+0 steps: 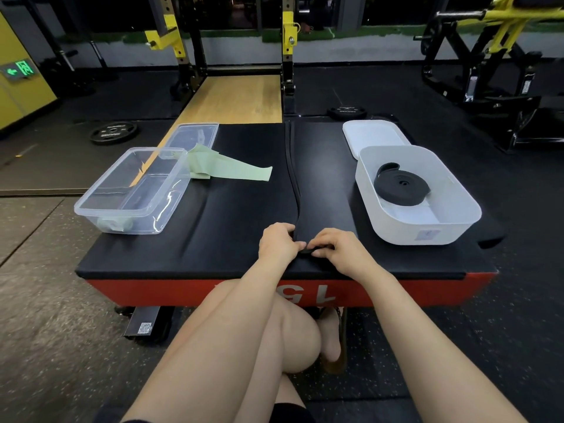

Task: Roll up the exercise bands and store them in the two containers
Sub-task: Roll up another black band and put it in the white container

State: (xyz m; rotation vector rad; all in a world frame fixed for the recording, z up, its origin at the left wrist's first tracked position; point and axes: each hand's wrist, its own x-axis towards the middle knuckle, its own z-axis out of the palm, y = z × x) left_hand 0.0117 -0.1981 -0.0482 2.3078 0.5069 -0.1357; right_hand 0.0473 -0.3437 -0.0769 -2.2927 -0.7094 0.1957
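Both hands start a roll at the near end of a long black exercise band [293, 178] lying down the middle of the black padded platform [232, 215].

White plastic tub [457, 221] at right holds a coiled black band [401, 186]; clear plastic box [100, 206] at left has a small pale green roll [114, 225] inside, and a loose light green flat band [235, 170] lies beside it. Left hand [279, 244] and right hand [338, 248] pinch the band's end, fingers curled.

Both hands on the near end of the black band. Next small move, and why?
Probably keep rolling forward: the left hand and right hand pinch only a small starting coil, and most of the black band still lies flat along the mat.
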